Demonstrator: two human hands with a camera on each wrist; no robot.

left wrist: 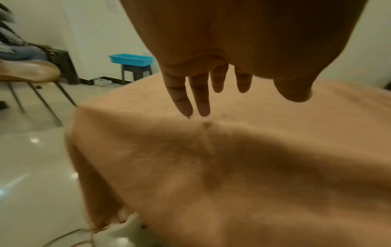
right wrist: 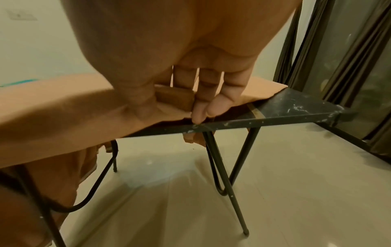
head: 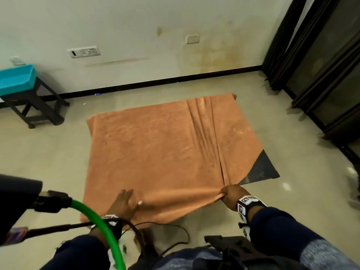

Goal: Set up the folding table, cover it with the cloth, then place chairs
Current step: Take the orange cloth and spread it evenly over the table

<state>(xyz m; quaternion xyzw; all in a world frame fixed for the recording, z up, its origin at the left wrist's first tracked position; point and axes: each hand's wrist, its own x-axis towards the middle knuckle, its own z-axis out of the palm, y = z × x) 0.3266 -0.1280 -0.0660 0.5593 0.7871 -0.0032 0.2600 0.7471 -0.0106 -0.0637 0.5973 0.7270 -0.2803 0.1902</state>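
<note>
An orange cloth [head: 155,149] lies spread over the black folding table [head: 261,168], which stands on thin black legs [right wrist: 237,160]. Only the table's near right corner shows bare. My left hand [head: 124,201] rests flat on the cloth near the front edge, fingers straight [left wrist: 198,97]. At the front edge, beside the bare corner, my right hand [head: 231,195] pinches a fold of the cloth [right wrist: 175,98] between thumb and fingers. Long creases run from that pinch toward the far edge. A brown chair [left wrist: 27,71] stands to the left, seen only in the left wrist view.
A teal tray [head: 15,78] sits on a dark stool [head: 39,106] at the left by the wall. Dark curtains and glass doors [head: 321,65] line the right side. A green hose [head: 97,221] and cables cross the floor near my legs. A seated person [left wrist: 19,50] is at far left.
</note>
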